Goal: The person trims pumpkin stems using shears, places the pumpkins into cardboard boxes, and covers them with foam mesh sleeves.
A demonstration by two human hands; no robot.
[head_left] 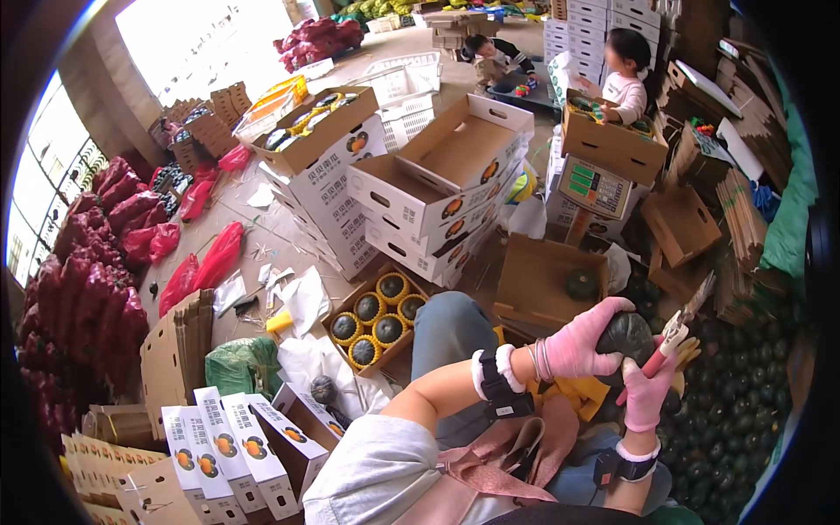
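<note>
My left hand, in a pink glove, is closed around a dark green pumpkin held above my lap. Red-handled pruning shears are gripped in my right hand, also gloved in pink, their blades pointing up and away. The right hand sits right beside the pumpkin's lower side. Beyond the hands, an open brown carton has one dark green pumpkin inside. Left of my knee, another box contains several pumpkins in yellow foam nets.
A big heap of green pumpkins lies to my right. White cartons are stacked ahead, near a digital scale bearing a box. Folded cartons stand at lower left; red sacks line the left. Two people are farther back.
</note>
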